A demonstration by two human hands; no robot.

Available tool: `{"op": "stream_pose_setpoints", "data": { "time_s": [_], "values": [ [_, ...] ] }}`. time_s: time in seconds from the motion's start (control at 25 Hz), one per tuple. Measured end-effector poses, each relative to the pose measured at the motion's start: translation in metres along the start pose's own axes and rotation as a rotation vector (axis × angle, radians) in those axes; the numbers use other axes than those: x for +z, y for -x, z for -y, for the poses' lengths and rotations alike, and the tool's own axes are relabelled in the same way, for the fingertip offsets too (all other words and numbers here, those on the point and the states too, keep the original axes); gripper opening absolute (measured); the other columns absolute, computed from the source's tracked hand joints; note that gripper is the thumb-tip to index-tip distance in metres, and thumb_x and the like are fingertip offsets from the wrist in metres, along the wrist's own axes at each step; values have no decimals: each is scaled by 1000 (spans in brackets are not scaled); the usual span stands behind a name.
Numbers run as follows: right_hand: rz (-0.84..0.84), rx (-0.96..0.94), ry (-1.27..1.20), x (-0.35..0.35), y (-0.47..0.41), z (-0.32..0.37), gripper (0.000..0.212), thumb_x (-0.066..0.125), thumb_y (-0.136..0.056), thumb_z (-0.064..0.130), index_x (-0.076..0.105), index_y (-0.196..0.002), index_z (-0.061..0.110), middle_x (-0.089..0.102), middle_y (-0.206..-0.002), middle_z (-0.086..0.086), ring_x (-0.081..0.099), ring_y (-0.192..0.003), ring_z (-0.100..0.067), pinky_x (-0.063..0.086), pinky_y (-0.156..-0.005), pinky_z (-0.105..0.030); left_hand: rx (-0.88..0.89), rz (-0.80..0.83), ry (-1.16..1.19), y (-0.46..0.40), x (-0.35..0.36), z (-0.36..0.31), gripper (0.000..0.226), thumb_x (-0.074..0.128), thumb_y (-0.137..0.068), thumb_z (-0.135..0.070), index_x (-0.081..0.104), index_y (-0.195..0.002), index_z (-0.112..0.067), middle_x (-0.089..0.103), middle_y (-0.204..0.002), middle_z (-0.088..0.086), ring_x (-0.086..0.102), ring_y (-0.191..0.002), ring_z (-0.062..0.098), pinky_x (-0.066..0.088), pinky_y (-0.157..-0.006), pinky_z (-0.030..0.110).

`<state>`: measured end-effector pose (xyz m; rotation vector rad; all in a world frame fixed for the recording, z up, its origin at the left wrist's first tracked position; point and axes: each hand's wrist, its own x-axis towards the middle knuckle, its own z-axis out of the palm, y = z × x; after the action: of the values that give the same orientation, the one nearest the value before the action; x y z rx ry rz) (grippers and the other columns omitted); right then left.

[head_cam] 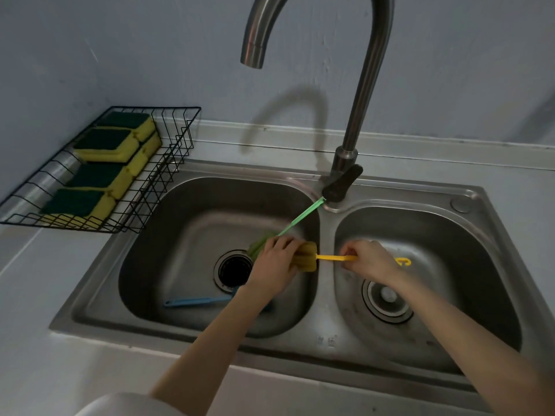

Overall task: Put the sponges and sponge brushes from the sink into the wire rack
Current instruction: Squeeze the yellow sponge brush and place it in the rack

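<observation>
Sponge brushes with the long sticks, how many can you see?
3. The yellow brush is held by both hands across the divider. The green brush leans in the left basin. The blue brush lies on that basin's floor, its head hidden.

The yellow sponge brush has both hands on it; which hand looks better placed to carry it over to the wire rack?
Probably the left hand. It grips the yellow sponge brush by its head and is nearer the wire rack at far left. The right hand only pinches the handle.
</observation>
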<state>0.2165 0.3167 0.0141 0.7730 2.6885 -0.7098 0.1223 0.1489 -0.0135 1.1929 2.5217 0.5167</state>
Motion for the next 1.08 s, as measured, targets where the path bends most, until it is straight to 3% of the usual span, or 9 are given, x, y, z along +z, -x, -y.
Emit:
{"op": "stream_pose_setpoints", "data": {
  "time_s": [0.24,0.4,0.48,0.56,0.68,0.76,0.84,0.96,1.08],
  "values": [
    [16,-60,-77,-7,8,21,16,63,-80,19,67,-95,19,69,-93,-4,62,-91,-20,45,-73,-27,-32,-51,-28,15,-36,10,46,53,-85,-20,40,-128,-26,46,-135,3,37,-124,26,32,-104,41],
    [119,-189,-206,-27,17,58,17,65,-81,15,65,-97,16,60,-68,9,59,-60,-2,41,-57,-5,-43,-168,-48,40,-83,27,44,53,-84,-18,43,-126,-28,47,-135,-2,35,-127,23,28,-103,40],
    [134,-264,-247,-37,20,82,11,65,-81,14,64,-91,19,62,-67,8,57,-45,7,44,-61,-5,-53,-240,-43,55,-108,36,42,53,-85,-17,45,-125,-26,47,-136,-2,33,-128,22,26,-105,41],
    [135,-315,-257,-45,19,105,9,65,-82,19,63,-89,22,64,-69,6,57,-45,8,45,-66,-13,-71,-301,-60,68,-130,46,40,54,-85,-16,46,-124,-24,48,-135,0,33,-129,23,25,-107,43],
    [142,-367,-215,-49,17,138,16,64,-82,23,65,-97,17,70,-82,-7,60,-63,-7,50,-78,-25,-139,-375,-93,90,-157,68,40,54,-85,-15,47,-124,-22,49,-135,2,33,-129,25,25,-108,44],
    [144,-386,-214,-50,16,158,5,64,-82,25,64,-87,27,72,-90,-13,60,-71,-14,50,-81,-33,-187,-418,-111,105,-173,86,40,54,-85,-16,47,-124,-23,49,-135,3,34,-128,25,25,-108,43],
    [150,-395,-297,-50,14,175,11,63,-83,21,61,-80,32,69,-83,-5,56,-68,-11,48,-70,-24,-223,-463,-114,119,-186,102,39,55,-85,-17,48,-123,-22,51,-132,4,38,-124,25,28,-107,44],
    [160,-383,-522,-50,8,201,10,60,-85,12,65,-93,17,63,-75,4,56,-62,-4,48,-57,-10,-251,-507,-110,135,-203,125,37,55,-85,-18,49,-122,-21,53,-129,6,42,-120,26,34,-105,46],
    [165,-381,-749,-50,2,231,13,56,-88,9,63,-99,9,67,-72,0,65,-55,0,53,-57,-7,-265,-535,-100,144,-218,146,36,56,-84,-18,50,-120,-19,55,-126,8,46,-116,28,38,-101,47]
  ]
}}
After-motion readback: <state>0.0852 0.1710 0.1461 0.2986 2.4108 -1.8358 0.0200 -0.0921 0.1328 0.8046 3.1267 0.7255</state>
